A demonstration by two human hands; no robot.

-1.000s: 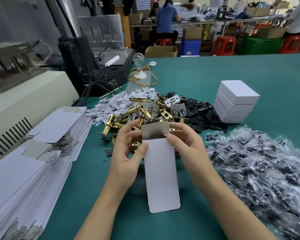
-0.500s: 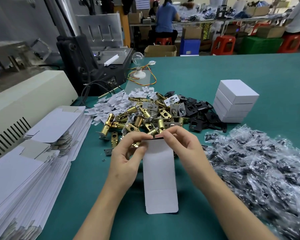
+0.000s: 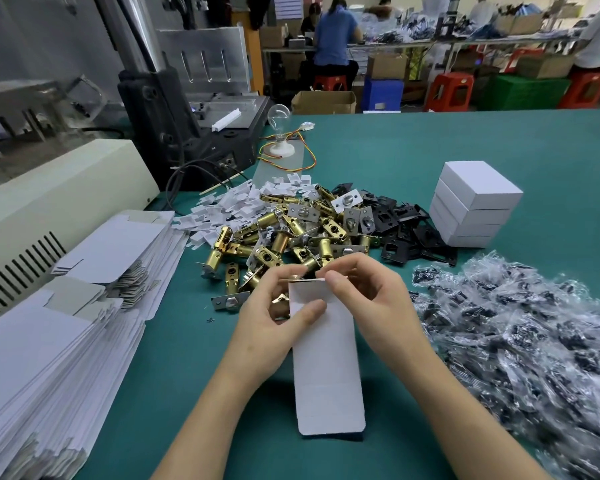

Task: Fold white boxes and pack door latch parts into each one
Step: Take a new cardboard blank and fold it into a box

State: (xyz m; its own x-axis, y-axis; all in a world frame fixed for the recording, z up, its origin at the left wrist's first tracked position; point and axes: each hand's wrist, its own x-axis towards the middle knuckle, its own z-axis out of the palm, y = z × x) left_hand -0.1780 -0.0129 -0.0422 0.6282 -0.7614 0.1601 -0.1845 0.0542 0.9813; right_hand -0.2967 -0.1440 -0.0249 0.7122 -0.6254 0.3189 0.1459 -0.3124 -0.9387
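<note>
A white box (image 3: 326,362) stands on edge between my hands above the green table, its far end flap folded in and its near flap hanging loose. My left hand (image 3: 274,320) grips its left side, thumb on the front face. My right hand (image 3: 364,299) pinches the far top edge with its fingertips. Just beyond lies a pile of brass door latches (image 3: 291,237) with silver faceplates, black strike plates (image 3: 406,230) to their right, and small white card pieces (image 3: 236,206) behind. Several finished white boxes (image 3: 471,206) are stacked at the right.
Flat unfolded box blanks (image 3: 66,327) are heaped along the left. A mass of clear bags with black screws (image 3: 520,341) fills the right. A cream machine (image 3: 59,199), a black press (image 3: 174,133) and a light bulb (image 3: 278,133) stand at the back left. People work at far tables.
The grey far flap that stood up a second ago has been folded down and tucked in. Both hands closed in on the box's far end.
</note>
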